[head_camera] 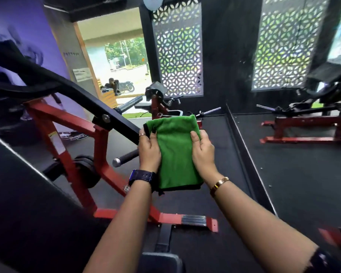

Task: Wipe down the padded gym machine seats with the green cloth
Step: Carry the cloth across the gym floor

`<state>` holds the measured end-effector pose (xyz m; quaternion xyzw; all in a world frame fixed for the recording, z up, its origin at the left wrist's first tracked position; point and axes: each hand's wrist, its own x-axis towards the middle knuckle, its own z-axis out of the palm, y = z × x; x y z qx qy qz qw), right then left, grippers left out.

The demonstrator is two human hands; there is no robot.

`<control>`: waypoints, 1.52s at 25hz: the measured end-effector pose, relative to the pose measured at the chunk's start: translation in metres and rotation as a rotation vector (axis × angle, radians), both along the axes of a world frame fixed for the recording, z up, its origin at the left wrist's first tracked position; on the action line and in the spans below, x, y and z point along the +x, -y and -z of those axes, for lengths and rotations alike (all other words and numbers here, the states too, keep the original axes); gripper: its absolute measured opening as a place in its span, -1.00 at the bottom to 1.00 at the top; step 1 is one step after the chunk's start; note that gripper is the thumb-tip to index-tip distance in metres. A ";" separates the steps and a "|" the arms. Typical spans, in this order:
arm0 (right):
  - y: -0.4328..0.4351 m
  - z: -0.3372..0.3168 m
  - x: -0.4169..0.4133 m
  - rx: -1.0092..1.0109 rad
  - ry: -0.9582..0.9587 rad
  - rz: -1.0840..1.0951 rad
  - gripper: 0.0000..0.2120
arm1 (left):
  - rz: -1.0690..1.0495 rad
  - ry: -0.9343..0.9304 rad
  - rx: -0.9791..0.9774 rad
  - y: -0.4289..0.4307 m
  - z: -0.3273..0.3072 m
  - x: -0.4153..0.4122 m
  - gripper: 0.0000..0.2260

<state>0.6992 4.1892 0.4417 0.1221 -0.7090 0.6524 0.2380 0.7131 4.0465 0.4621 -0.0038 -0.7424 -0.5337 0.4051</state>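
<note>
Head view: on my feed both hands are up at mid-frame with the green cloth (pixel 175 152) between them, folded into a tall pad with black edging at its lower end. The left hand (pixel 149 149) grips the cloth's left edge, thumb on the face and fingers wrapped behind. The right hand (pixel 203 152) pinches the right edge, fingers curled onto the fabric. Neither grip looks slack. The cloth hangs in the air and touches no equipment, above the floor and in front of the red machine frame (pixel 104 174). A dark pad (pixel 161 262) sits at the bottom edge below the forearms, and a large black slab (pixel 24 194) runs along the lower left. I take these for seat and backrest, though blur keeps me from being sure. My judgement is that this is the readying step, with no wiping contact made. The next move calls for passing the cloth to one hand, flattening it under the palm and lowering it onto the nearest pad. The head should tip down so the surface is in sight.
</note>
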 end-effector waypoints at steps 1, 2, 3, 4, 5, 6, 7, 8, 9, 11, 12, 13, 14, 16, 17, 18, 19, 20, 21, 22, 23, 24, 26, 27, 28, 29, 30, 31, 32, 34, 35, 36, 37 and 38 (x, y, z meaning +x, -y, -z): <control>-0.020 -0.001 -0.009 0.012 -0.013 0.041 -0.72 | 0.031 0.003 -0.002 -0.018 0.000 -0.015 -0.73; -0.039 -0.001 -0.017 0.020 -0.020 0.075 -0.74 | 0.058 0.002 -0.006 -0.035 0.002 -0.030 -0.68; -0.057 -0.001 -0.027 0.020 -0.022 0.100 -0.75 | 0.073 0.009 -0.010 -0.052 0.004 -0.045 -0.64; -0.073 0.000 -0.037 0.013 -0.024 0.123 -0.74 | 0.097 0.002 -0.005 -0.069 0.005 -0.059 -0.62; -0.087 0.002 -0.047 0.006 -0.026 0.138 -0.72 | 0.112 0.008 -0.004 -0.084 0.007 -0.071 -0.64; -0.100 0.003 -0.057 -0.003 -0.026 0.148 -0.72 | 0.128 0.008 -0.005 -0.097 0.008 -0.084 -0.67; -0.114 0.005 -0.070 -0.016 -0.030 0.156 -0.73 | 0.130 0.015 -0.003 -0.113 0.009 -0.098 -0.69; -0.127 0.007 -0.085 -0.029 -0.029 0.155 -0.74 | 0.131 0.016 0.001 -0.127 0.009 -0.114 -0.70; -0.141 0.008 -0.101 -0.041 -0.025 0.140 -0.78 | 0.136 0.011 0.011 -0.141 0.008 -0.130 -0.71; -0.166 0.010 -0.136 -0.043 -0.011 0.082 -0.87 | 0.152 -0.010 0.030 -0.168 0.005 -0.164 -0.72; -0.177 0.010 -0.154 -0.030 -0.006 0.054 -0.87 | 0.153 -0.009 0.036 -0.179 0.003 -0.180 -0.72; -0.186 0.010 -0.169 -0.014 -0.004 0.034 -0.86 | 0.152 0.004 0.040 -0.187 0.002 -0.195 -0.71; -0.193 0.009 -0.184 -0.002 -0.009 0.029 -0.87 | 0.150 0.012 0.040 -0.194 0.000 -0.209 -0.70; -0.206 0.006 -0.216 0.007 -0.021 0.031 -0.89 | 0.142 0.004 0.042 -0.206 -0.002 -0.239 -0.70; -0.210 0.006 -0.233 0.005 -0.026 0.027 -0.90 | 0.134 0.002 0.043 -0.210 -0.001 -0.254 -0.71; -0.213 0.007 -0.249 0.005 -0.030 0.030 -0.91 | 0.130 -0.006 0.041 -0.213 -0.001 -0.267 -0.72; -0.215 0.008 -0.265 0.001 -0.028 0.026 -0.90 | 0.128 -0.011 0.038 -0.215 -0.002 -0.280 -0.73; -0.215 0.010 -0.284 -0.007 -0.026 0.026 -0.89 | 0.132 -0.014 0.042 -0.217 -0.001 -0.296 -0.74; -0.213 0.012 -0.305 -0.017 -0.024 0.018 -0.88 | 0.139 -0.022 0.053 -0.216 0.000 -0.315 -0.74; -0.211 0.014 -0.319 -0.022 -0.033 0.027 -0.88 | 0.140 -0.019 0.076 -0.213 0.003 -0.330 -0.74; -0.205 0.015 -0.342 -0.027 -0.045 0.031 -0.90 | 0.157 -0.026 0.135 -0.211 0.005 -0.354 -0.73; -0.199 0.016 -0.374 -0.022 -0.063 0.034 -0.91 | 0.164 -0.037 0.184 -0.207 0.007 -0.387 -0.73; -0.193 0.010 -0.392 -0.026 -0.064 0.005 -0.90 | 0.155 0.001 0.228 -0.198 0.010 -0.410 -0.79; -0.189 0.008 -0.411 -0.024 -0.062 -0.003 -0.88 | 0.153 0.041 0.255 -0.193 0.013 -0.429 -0.83; -0.181 0.004 -0.445 -0.017 -0.072 -0.001 -0.87 | 0.151 0.073 0.271 -0.187 0.013 -0.463 -0.83; -0.175 -0.002 -0.479 -0.025 -0.076 -0.008 -0.89 | 0.151 0.099 0.261 -0.180 0.012 -0.499 -0.78; -0.171 -0.008 -0.509 -0.033 -0.071 -0.004 -0.90 | 0.145 0.140 0.241 -0.175 0.011 -0.527 -0.69; -0.167 -0.015 -0.534 -0.040 -0.069 -0.001 -0.91 | 0.140 0.181 0.222 -0.172 0.007 -0.551 -0.64; -0.161 -0.021 -0.561 -0.033 -0.076 0.010 -0.92 | 0.136 0.197 0.197 -0.169 0.002 -0.578 -0.64; -0.154 -0.024 -0.613 -0.030 -0.075 0.016 -0.93 | 0.101 0.176 0.158 -0.164 -0.006 -0.624 -0.70; -0.151 -0.024 -0.637 -0.034 -0.066 0.017 -0.93 | 0.081 0.137 0.150 -0.162 -0.009 -0.646 -0.72; -0.148 -0.023 -0.658 -0.039 -0.059 0.020 -0.93 | 0.056 0.100 0.140 -0.160 -0.010 -0.667 -0.74; -0.146 -0.021 -0.680 -0.046 -0.058 0.021 -0.92 | 0.026 0.071 0.126 -0.158 -0.010 -0.688 -0.75; -0.143 -0.020 -0.699 -0.051 -0.055 0.027 -0.92 | -0.005 0.049 0.106 -0.155 -0.010 -0.704 -0.75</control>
